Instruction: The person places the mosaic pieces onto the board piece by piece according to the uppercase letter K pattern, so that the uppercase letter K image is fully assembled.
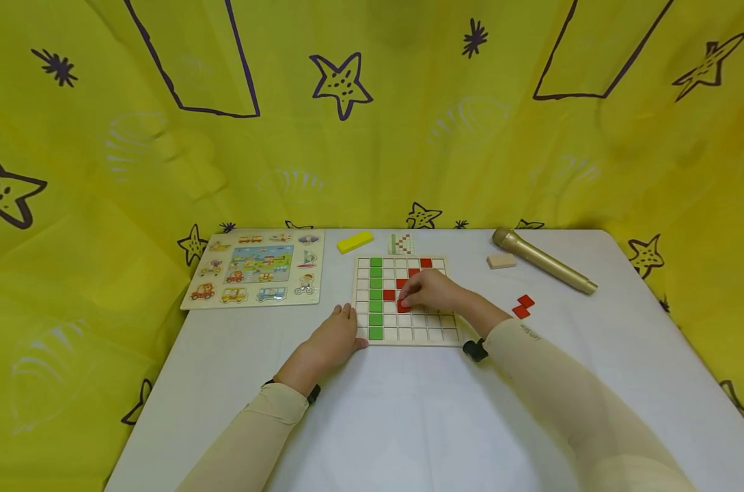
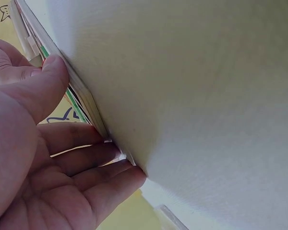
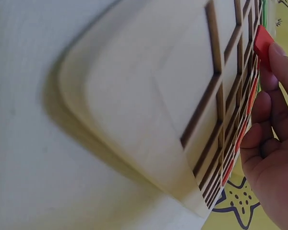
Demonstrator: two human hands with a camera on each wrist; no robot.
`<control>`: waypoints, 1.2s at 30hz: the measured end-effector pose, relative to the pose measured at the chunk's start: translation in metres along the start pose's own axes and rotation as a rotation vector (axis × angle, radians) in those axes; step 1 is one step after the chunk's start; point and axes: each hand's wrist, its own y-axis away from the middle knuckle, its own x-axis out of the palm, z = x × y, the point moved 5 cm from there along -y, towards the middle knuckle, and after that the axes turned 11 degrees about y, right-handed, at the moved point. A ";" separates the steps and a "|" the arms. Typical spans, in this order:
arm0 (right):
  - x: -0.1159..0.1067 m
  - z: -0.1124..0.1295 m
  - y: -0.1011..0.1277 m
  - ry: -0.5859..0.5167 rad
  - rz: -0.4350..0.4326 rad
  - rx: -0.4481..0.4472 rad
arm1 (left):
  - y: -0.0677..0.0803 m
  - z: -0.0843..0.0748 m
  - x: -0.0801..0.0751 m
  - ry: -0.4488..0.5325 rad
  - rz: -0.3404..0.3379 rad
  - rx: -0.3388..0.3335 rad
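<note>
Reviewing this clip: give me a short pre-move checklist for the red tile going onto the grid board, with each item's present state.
1. Right hand has fingertips on the red tile: ok.
2. Left hand steadies the grid board at its left edge: ok.
3. Tile sits flat in its cell: cannot tell, fingers cover it.
4. Green column is filled top to bottom: ok.
5. Spare red tiles lie on the table right of the board: ok.
6. Pattern card is visible behind the board: ok.

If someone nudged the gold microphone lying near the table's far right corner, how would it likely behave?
The gold microphone is a long cylinder lying on its side, so it would probably roll sideways. Its wider head end may make it curve rather than roll straight. It looks rigid, and the smooth white table offers little to stop it.
</note>
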 end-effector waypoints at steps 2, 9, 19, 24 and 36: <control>0.001 0.001 0.000 0.013 -0.002 -0.004 | 0.000 0.000 0.000 -0.002 -0.002 0.003; 0.001 0.004 0.001 0.071 -0.017 0.005 | 0.000 -0.001 -0.002 -0.010 -0.015 0.014; -0.005 0.001 0.014 0.082 -0.074 0.027 | 0.000 -0.001 -0.004 -0.003 -0.013 0.013; -0.016 -0.010 0.031 0.078 -0.133 0.039 | 0.001 -0.001 -0.003 -0.001 -0.014 0.009; -0.039 -0.045 0.073 0.072 -0.199 0.114 | 0.004 -0.001 0.000 0.021 -0.010 -0.003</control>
